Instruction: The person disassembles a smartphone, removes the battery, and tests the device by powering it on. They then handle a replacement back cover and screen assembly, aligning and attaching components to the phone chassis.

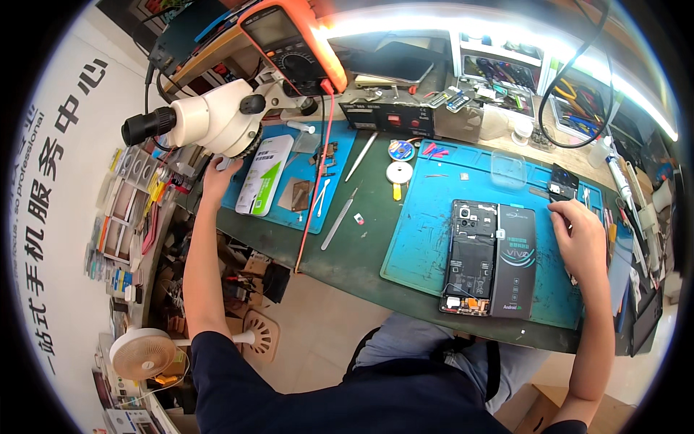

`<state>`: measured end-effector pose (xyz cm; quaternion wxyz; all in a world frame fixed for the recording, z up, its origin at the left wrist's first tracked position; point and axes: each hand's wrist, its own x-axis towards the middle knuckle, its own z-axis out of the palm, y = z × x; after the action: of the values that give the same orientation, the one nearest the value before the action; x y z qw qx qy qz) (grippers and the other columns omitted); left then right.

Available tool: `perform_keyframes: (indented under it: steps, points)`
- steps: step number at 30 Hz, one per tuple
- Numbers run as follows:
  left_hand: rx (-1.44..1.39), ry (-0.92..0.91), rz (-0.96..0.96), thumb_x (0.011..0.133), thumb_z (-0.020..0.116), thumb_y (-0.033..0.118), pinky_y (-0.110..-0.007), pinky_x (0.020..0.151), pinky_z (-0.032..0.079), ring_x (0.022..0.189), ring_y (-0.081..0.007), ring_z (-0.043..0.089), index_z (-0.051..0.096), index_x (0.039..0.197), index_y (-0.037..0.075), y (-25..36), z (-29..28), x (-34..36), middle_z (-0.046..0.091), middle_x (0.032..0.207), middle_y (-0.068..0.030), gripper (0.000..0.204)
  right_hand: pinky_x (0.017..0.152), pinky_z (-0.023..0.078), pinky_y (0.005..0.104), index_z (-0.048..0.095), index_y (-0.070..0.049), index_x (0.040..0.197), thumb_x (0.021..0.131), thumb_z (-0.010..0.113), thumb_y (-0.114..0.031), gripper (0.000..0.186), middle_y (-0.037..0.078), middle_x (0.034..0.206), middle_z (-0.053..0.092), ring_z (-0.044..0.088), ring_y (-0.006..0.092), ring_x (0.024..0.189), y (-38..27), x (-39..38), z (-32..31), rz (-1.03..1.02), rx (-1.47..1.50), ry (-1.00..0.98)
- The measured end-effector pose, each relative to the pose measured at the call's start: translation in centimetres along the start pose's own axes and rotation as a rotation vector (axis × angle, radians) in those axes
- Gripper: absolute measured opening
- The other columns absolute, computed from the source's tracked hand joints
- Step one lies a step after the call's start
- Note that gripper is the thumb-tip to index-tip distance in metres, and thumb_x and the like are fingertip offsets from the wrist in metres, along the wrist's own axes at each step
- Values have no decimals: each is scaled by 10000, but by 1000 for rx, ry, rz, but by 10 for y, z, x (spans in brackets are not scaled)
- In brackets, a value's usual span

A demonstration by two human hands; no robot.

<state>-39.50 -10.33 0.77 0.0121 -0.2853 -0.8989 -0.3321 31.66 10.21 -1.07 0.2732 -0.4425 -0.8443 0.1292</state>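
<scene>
My left hand (220, 175) is at the lower edge of the white microscope (206, 119), fingers curled; what they hold is hard to see. Beside it, a white-and-green boxed item (262, 177) lies on the smaller blue mat (303, 217). My right hand (575, 235) is on the right of the large blue mat (405, 253), fingers curled on something I cannot make out, just below a small black part (562, 182). Left of it lies an opened phone (468, 257), internals showing, against a dark printed panel (515, 264).
An orange multimeter (293, 50) with red lead hangs over the bench (340, 267). Tweezers (361, 155), a thin blade (338, 218), spools (399, 172) and a clear container (508, 170) lie mid-bench. Tool trays (499, 72) line the back; a small fan (143, 353) sits lower left.
</scene>
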Motion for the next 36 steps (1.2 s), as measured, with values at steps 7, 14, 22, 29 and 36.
perform_keyframes:
  steps: [7,14,22,29,36]
  points:
    - [-216,-249,-149,775,869,540,-382,926,532,1097,-232,650,467,1495,-30,21,20,-3,668,1249,-166,1003,725,508,404,722,-32,1014,940,672,-84,103,125,888,666,662,322,804,6,-1,0,-18,-18,24]
    - [-21,-73,133,773,885,526,-417,1033,502,1215,-330,646,425,1522,-70,-14,35,-1,635,1345,-273,1062,731,509,403,722,-30,1007,938,669,-84,102,124,893,662,664,325,815,5,-1,-1,-1,-26,8]
    - [304,-98,304,839,731,679,-495,1092,458,1272,-446,591,445,1496,-87,31,40,-69,588,1372,-349,1049,733,507,408,724,-29,1001,940,666,-89,103,122,879,651,661,324,813,9,-2,-1,0,-28,14]
    - [470,-323,137,721,766,699,-479,1124,436,1316,-439,562,418,1503,-86,84,22,-119,540,1432,-348,1161,738,530,358,735,-31,1039,941,674,-76,124,123,934,714,684,278,808,8,-2,-6,-91,-38,55]
    - [-19,-480,72,837,782,383,-460,1096,455,1283,-381,573,359,1562,-35,103,-50,-232,555,1403,-277,937,644,538,274,750,-20,1148,950,599,22,253,72,867,756,694,127,706,-91,-40,-34,-41,517,-56]
